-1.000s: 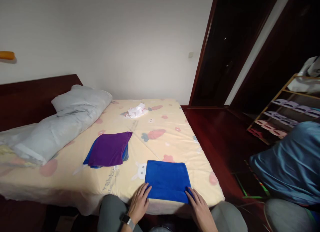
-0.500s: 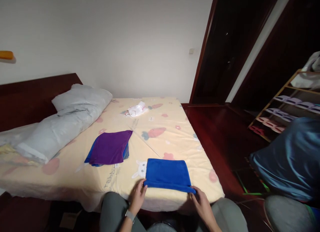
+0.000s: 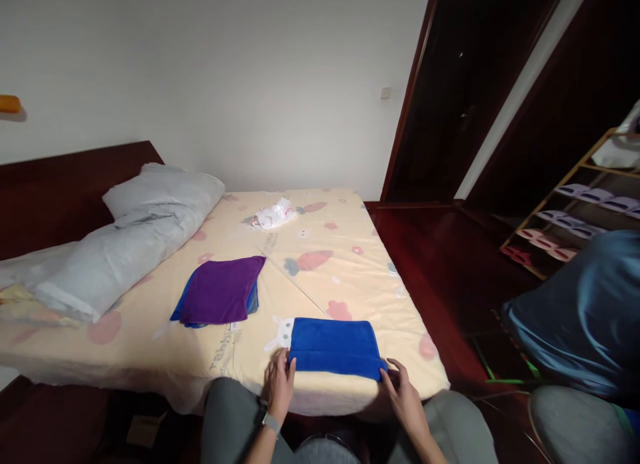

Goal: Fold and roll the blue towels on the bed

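Observation:
A blue cloth lies near the bed's front edge, its near side turned over into a flat strip along the front. My left hand is closed at the cloth's near left corner, thumb and fingers at its edge. At the near right corner is my right hand, thumb and forefinger around the cloth's edge. Further left on the bed rests a purple cloth, spread over several blue ones that peek out beneath it.
The bed sheet has a carrot and rabbit print. A crumpled white plastic bag lies toward the wall. A grey quilt is heaped on the left. On the right stand a slipper rack and a dark blue covered item.
The near edge of the blue cloth, raised as a roll before, now lies flatter on the cloth. Both hands have shifted slightly, and the view has tilted a little.

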A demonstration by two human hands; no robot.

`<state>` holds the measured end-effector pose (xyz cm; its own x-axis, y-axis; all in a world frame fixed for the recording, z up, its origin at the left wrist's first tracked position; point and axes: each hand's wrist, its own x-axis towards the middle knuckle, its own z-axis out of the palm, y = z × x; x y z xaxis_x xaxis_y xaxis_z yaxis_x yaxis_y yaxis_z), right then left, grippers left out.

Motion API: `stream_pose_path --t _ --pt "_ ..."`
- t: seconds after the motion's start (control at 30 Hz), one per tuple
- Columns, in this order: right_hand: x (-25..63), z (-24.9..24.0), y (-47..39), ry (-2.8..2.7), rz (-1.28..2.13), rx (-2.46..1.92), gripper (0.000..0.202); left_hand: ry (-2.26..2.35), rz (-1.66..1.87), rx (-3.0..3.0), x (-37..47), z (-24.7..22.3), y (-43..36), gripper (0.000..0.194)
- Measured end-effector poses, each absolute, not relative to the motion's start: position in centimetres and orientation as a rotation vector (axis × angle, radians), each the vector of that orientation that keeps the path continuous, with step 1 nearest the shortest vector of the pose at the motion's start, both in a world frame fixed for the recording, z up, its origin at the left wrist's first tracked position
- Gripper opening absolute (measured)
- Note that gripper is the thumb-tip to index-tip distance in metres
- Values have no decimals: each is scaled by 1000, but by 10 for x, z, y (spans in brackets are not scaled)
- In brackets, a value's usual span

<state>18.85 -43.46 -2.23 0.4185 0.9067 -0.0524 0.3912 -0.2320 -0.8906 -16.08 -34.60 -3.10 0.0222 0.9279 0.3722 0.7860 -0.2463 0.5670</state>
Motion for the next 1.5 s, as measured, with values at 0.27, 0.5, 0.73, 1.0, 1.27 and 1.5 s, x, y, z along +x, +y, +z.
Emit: stream_pose_path --t 0.27,0.5,0.73,1.0,1.27,1.5 --pt "187 -22 -428 -1287 449 -1853 49 1991 966 2085 -148 -32 -339 42" --pt "193 -30 -427 -1277 450 -1822 50 1954 957 2134 -156 -26 -342 40" --pt "170 -24 -435 -1631 108 -1717 42 1544 758 2557 -131 6 -362 44" --pt "147 -30 -421 -2154 -94 -1613 63 1193 452 2768 -106 12 -349 58" --pt "200 -46 -405 -2000 62 -1710 60 1118 386 2746 -162 7 -316 69" --pt "213 -26 -411 -2035 173 -1701 53 1091 359 2733 -179 16 -309 69"
